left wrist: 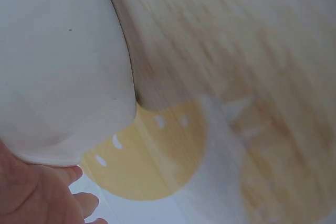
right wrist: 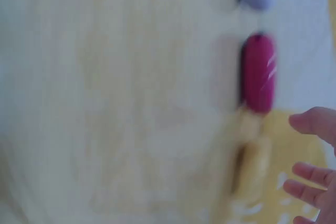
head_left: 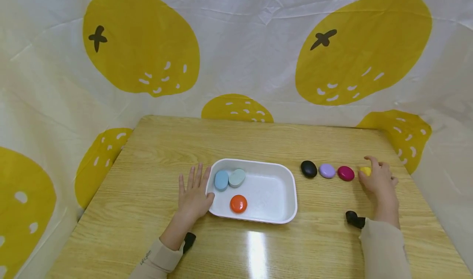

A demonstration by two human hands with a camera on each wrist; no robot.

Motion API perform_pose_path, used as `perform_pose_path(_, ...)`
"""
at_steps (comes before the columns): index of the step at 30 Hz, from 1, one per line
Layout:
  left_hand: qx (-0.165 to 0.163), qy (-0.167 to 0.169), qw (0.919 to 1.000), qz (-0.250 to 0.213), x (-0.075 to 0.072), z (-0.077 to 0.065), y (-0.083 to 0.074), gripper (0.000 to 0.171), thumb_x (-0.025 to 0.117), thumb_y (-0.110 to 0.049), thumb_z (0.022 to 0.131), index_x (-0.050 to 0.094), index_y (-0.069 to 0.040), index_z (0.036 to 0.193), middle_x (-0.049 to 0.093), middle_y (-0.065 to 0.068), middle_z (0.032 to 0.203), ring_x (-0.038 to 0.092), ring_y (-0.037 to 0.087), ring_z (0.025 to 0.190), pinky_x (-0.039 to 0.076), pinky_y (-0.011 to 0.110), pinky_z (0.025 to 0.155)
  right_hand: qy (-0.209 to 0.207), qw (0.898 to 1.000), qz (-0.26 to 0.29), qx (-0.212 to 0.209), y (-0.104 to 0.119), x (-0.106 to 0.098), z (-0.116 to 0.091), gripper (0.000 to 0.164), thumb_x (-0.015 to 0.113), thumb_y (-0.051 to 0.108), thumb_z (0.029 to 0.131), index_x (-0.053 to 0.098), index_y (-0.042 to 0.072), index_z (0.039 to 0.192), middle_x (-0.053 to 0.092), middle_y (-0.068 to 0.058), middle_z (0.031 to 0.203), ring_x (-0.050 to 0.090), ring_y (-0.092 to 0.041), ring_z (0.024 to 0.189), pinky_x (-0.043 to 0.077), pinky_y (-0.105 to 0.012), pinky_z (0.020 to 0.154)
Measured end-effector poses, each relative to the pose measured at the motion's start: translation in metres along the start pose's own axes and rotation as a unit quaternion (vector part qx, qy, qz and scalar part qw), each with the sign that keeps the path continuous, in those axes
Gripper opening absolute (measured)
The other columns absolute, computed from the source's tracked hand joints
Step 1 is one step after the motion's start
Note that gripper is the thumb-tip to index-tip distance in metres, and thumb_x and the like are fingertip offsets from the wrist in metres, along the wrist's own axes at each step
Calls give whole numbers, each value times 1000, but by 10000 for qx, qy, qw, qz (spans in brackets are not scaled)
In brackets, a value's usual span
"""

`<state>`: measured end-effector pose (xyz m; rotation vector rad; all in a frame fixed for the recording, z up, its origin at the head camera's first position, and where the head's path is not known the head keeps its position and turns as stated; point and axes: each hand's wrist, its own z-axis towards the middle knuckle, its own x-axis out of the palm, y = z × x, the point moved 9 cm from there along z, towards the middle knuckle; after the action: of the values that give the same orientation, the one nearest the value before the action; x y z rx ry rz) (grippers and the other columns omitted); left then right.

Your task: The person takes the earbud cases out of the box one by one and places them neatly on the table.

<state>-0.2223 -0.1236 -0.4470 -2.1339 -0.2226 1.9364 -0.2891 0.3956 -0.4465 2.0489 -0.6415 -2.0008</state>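
Note:
My left hand (head_left: 194, 199) lies at the left end of a white tray (head_left: 266, 220), its fingers straight and its thumb on the rim. Inside the tray are a blue piece (head_left: 221, 181), a pale green piece (head_left: 237, 178) and a round orange piece (head_left: 238, 204). On the right, my right hand (head_left: 378, 180) reaches over a yellow piece (head_left: 365, 171), partly covering it in the head view. The right wrist view shows its fingers (right wrist: 310, 195) spread, apart from the blurred yellow piece.
Left of the yellow piece, a magenta piece (head_left: 346, 173), a lilac piece (head_left: 327, 171) and a black piece (head_left: 308, 169) stand in a row on the wooden table (head_left: 236, 141). A white curtain (head_left: 247, 40) with yellow prints hangs behind and beside the table.

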Motion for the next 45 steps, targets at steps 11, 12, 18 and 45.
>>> perform_pose_path(11,1,-95,9997,-236,2,1,3,72,46,-25,82,18,-14,147,5,12,153,0,33,139,-11,54,107,-1039,9243,272,-3661,214,-2,-56,52,67,7,78,46,5,126,46,-24,119,44,-42,109,33,-62,87)
perform_pose_path(12,-5,-80,9997,-232,2,1,3,72,46,-25,82,18,-14,147,5,12,153,-1,33,139,-11,54,107,-990,9126,229,-3960,231,4,-64,52,67,9,77,48,6,125,48,-21,118,46,-39,108,35,-60,87)
perform_pose_path(18,9,51,10000,-80,3,2,1,72,45,-26,84,14,-15,148,0,11,153,-3,32,139,-11,56,107,-121,8585,-226,-5122,297,58,-101,48,66,18,80,49,15,125,50,-12,122,49,-28,111,40,-51,90)
perform_pose_path(45,-16,27,9999,100,2,1,0,72,46,-28,85,14,-15,148,2,11,153,-2,33,139,-6,57,107,1722,7609,-1606,-6046,326,176,-138,46,64,21,78,52,32,121,51,2,116,52,-15,98,42,-28,81)
